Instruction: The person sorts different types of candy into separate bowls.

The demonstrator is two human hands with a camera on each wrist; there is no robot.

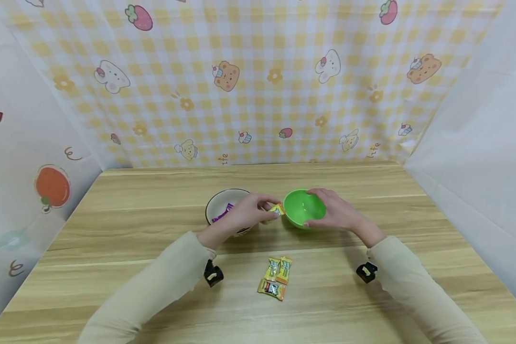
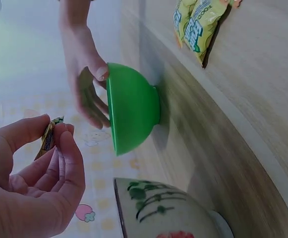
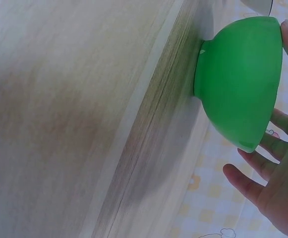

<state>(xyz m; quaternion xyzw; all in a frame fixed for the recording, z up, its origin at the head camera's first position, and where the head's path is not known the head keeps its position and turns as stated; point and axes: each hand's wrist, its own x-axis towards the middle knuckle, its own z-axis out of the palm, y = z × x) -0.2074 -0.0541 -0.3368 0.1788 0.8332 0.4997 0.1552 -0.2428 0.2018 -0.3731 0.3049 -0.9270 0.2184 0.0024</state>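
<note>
Between thumb and fingers, my left hand (image 1: 254, 208) pinches a small candy in a yellow wrapper (image 1: 278, 209), just left of the green bowl's rim. The green bowl (image 1: 302, 206) stands upright on the table. My right hand (image 1: 337, 211) holds it from the right, thumb on the near rim and fingers at the far rim. Under my left forearm is a cream bowl (image 1: 223, 199) with a dark rim, partly hidden. A purple-wrapped candy (image 1: 221, 214) lies inside it. In the left wrist view, the cream bowl's outside (image 2: 166, 210) has a painted green and red pattern.
Three wrapped candies lie on the wooden table (image 1: 146, 210) in front of the bowls: two yellow ones (image 1: 284, 270) side by side and an orange-yellow one (image 1: 272, 289) crosswise below them. A checked curtain (image 1: 258, 105) hangs behind the table's back edge.
</note>
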